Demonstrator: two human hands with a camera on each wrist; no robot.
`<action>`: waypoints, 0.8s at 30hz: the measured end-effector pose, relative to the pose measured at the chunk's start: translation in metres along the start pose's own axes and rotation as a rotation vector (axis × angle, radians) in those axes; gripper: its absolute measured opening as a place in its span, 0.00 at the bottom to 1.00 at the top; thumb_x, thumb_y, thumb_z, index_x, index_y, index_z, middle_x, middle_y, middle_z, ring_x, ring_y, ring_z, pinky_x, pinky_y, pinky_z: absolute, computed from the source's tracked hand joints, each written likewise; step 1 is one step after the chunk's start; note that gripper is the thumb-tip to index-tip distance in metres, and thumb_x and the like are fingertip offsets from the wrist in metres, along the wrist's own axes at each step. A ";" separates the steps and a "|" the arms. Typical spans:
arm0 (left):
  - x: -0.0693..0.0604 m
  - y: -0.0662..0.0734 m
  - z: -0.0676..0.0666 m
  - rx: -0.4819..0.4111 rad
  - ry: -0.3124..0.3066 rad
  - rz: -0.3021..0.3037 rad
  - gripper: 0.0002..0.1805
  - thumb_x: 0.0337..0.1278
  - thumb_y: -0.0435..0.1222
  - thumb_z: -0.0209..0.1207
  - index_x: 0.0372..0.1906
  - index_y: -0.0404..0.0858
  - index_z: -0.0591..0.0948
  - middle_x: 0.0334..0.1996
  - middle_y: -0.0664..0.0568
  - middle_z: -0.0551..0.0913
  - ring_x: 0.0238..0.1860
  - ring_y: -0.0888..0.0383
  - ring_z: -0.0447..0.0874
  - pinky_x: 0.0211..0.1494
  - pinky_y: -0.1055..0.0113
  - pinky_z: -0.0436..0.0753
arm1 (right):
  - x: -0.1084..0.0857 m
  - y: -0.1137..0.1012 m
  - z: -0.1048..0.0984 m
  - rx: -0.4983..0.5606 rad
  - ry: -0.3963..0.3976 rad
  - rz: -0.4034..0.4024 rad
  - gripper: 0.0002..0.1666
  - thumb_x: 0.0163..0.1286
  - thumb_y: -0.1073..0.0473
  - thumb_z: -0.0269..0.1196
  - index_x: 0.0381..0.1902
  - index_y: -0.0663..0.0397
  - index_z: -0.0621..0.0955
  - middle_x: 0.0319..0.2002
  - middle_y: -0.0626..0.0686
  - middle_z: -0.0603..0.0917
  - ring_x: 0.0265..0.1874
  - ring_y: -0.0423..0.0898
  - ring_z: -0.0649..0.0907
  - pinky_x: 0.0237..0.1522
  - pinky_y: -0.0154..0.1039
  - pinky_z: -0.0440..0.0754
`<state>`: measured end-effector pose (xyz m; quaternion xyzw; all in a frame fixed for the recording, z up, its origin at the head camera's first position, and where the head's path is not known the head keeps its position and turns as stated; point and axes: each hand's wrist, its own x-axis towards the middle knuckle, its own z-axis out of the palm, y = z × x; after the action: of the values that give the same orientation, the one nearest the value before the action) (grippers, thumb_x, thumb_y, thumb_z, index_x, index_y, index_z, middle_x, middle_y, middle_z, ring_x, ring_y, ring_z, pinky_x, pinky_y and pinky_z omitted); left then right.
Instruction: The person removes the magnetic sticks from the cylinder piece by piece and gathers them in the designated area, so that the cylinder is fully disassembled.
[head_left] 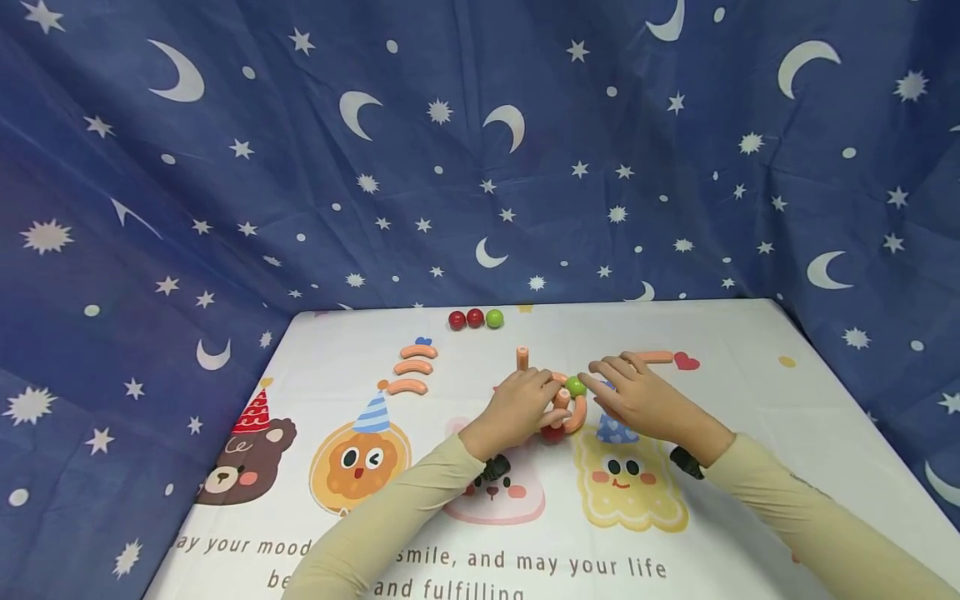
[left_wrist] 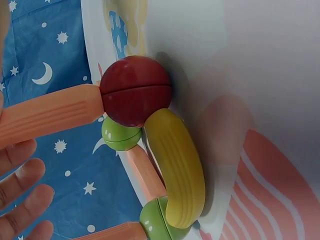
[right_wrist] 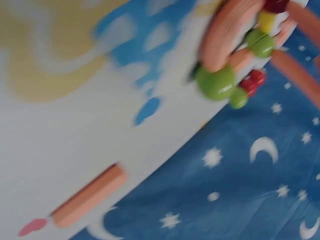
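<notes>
A toy frame of balls and sticks stands on the printed tablecloth. It has a red ball [left_wrist: 136, 91], green balls [head_left: 576, 386], a curved yellow stick [left_wrist: 176, 167] and curved orange sticks [head_left: 577, 414]. Rising from the red ball is a straight orange stick [left_wrist: 55, 112]; my left hand [head_left: 517, 406] has it between thumb and fingers near its top. Another upright orange stick [head_left: 522, 358] shows beyond that hand. On the frame's right side, my right hand [head_left: 648, 398] hovers by a green ball with loose fingers; contact is unclear. The right wrist view does not show this hand.
Three curved orange sticks [head_left: 413, 367] lie in a column at the left. Along the back edge sit two red balls [head_left: 475, 317] and a green ball [head_left: 494, 318]. Past the right hand lies a straight orange stick [right_wrist: 90, 195]. A blue curtain [head_left: 420, 150] encloses the table.
</notes>
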<state>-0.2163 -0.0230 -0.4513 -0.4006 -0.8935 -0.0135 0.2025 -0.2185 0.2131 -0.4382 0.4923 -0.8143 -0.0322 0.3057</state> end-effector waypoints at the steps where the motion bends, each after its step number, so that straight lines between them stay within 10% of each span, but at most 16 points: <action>1: 0.000 0.000 0.000 -0.002 -0.001 -0.002 0.21 0.57 0.57 0.55 0.42 0.46 0.81 0.40 0.57 0.81 0.37 0.62 0.78 0.44 0.71 0.77 | 0.005 -0.003 -0.001 0.001 0.009 -0.021 0.30 0.75 0.51 0.26 0.53 0.56 0.73 0.44 0.57 0.79 0.42 0.53 0.78 0.47 0.49 0.74; 6: 0.000 -0.001 0.001 -0.024 -0.017 -0.002 0.17 0.56 0.56 0.56 0.36 0.48 0.79 0.37 0.59 0.79 0.34 0.63 0.75 0.41 0.72 0.76 | 0.017 -0.012 -0.003 0.020 -0.001 -0.093 0.19 0.69 0.57 0.54 0.57 0.53 0.74 0.43 0.54 0.79 0.42 0.50 0.78 0.45 0.46 0.73; 9: 0.000 -0.001 0.002 -0.029 -0.013 0.010 0.16 0.55 0.56 0.58 0.36 0.48 0.79 0.36 0.59 0.79 0.33 0.63 0.75 0.39 0.72 0.75 | 0.017 -0.013 -0.001 0.015 0.015 -0.118 0.18 0.70 0.59 0.54 0.56 0.53 0.74 0.42 0.53 0.80 0.41 0.49 0.79 0.44 0.45 0.74; 12: 0.001 0.001 0.003 -0.047 -0.011 0.019 0.15 0.54 0.55 0.59 0.35 0.49 0.78 0.37 0.59 0.79 0.34 0.63 0.76 0.38 0.72 0.75 | 0.014 -0.012 0.004 0.010 0.041 -0.129 0.25 0.78 0.56 0.30 0.51 0.55 0.75 0.40 0.52 0.80 0.40 0.48 0.79 0.44 0.45 0.75; 16: 0.002 0.001 0.003 -0.062 -0.049 0.023 0.15 0.55 0.54 0.58 0.35 0.48 0.79 0.35 0.59 0.79 0.35 0.63 0.76 0.37 0.72 0.74 | 0.013 -0.009 0.003 -0.004 0.023 -0.113 0.10 0.68 0.58 0.58 0.45 0.54 0.74 0.38 0.51 0.80 0.40 0.47 0.78 0.46 0.45 0.75; 19: 0.001 0.001 0.004 -0.052 -0.112 0.031 0.15 0.56 0.54 0.58 0.33 0.47 0.81 0.32 0.59 0.79 0.35 0.63 0.76 0.36 0.71 0.73 | 0.010 -0.007 0.001 -0.017 -0.014 -0.090 0.27 0.45 0.57 0.75 0.40 0.53 0.73 0.35 0.49 0.79 0.39 0.46 0.77 0.47 0.44 0.74; 24: -0.003 0.001 0.009 0.009 -0.211 0.036 0.17 0.51 0.57 0.61 0.32 0.49 0.82 0.30 0.59 0.78 0.35 0.62 0.76 0.43 0.67 0.76 | -0.002 -0.002 0.000 0.007 -0.043 -0.061 0.17 0.58 0.52 0.68 0.35 0.52 0.72 0.33 0.48 0.78 0.36 0.46 0.75 0.43 0.43 0.72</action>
<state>-0.2170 -0.0232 -0.4610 -0.4151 -0.9025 0.0362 0.1094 -0.2160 0.2134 -0.4395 0.5172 -0.8055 -0.0491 0.2851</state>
